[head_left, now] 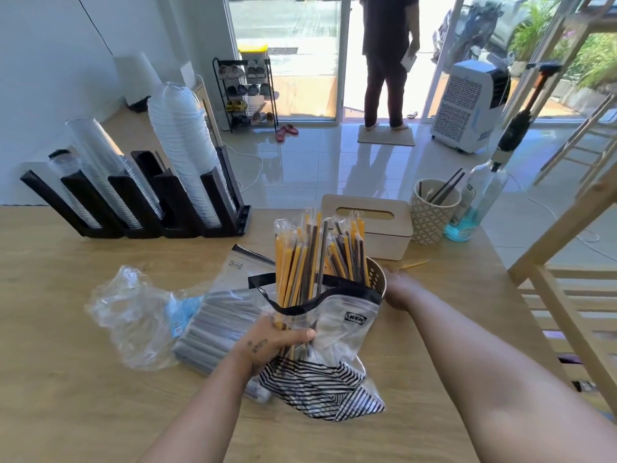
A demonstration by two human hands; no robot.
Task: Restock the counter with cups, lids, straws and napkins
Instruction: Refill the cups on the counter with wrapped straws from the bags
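So, left hand (283, 340): my fingers gripped the straws (305, 259) through the zip bag (344, 332), over the tabletop (100, 412).
Right hand (399, 290): rested on the straw holder (376, 274); my fingers were hidden, grip unclear.
Risk: bag mouth might snag, scattering straws or tipping the holder.
Around: tissue box (374, 228) crowded close behind the holder.

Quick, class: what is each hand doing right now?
Left hand: grips the straws through the zip bag.
Right hand: holds the perforated straw holder.
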